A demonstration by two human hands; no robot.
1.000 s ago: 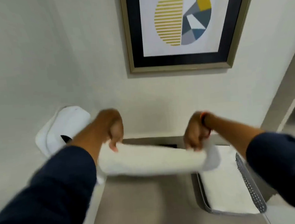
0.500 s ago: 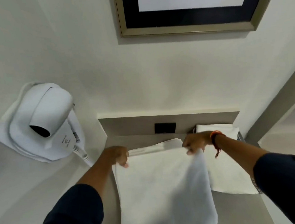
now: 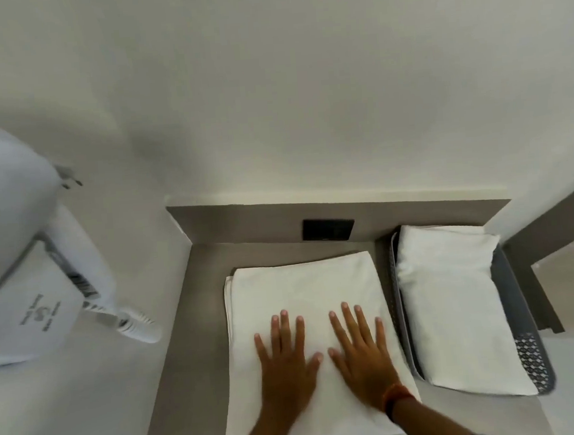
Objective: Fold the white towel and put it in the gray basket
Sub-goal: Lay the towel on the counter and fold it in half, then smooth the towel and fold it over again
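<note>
1. White terry-cloth towel (image 3: 301, 285): lies flat on the gray matte counter (image 3: 195, 293), folded in layers (stacked edges show at its far left corner), just left of the basket.
2. Gray perforated plastic basket (image 3: 522, 305): at the right; already holds a folded white cloth (image 3: 453, 300).
3. Left hand (image 3: 284, 358): fingers spread wide, palm flat on the towel's near half; grasps nothing.
4. Right hand (image 3: 361, 348): likewise splayed and pressing flat, orange band at the wrist; thumbs nearly meet.
5. Step in hand, by judgement: smoothing. Sweep outward from the centre to flatten creases and square the edges before the next fold.
</note>
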